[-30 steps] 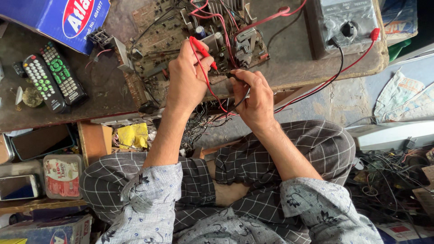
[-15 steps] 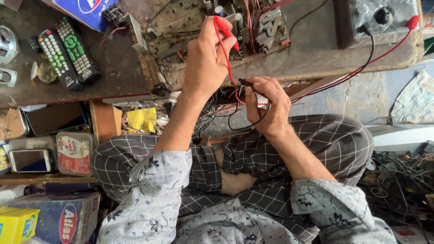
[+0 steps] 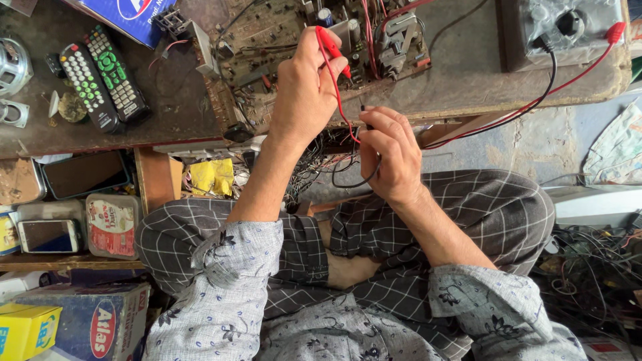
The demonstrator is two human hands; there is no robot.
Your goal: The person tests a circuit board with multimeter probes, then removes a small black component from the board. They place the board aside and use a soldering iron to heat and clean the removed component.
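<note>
A red probe [image 3: 332, 48] is gripped tight by the left hand [image 3: 304, 100] over the circuit board [image 3: 267, 33]. A black probe [image 3: 366, 120] is pinched by the right hand [image 3: 391, 154], just below the circuit board.

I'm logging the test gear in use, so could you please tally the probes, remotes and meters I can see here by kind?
Red probe, in the left hand: 1
Black probe, in the right hand: 1
Remotes on the bench: 2
Meter with leads plugged in: 1
Total: 5
</note>
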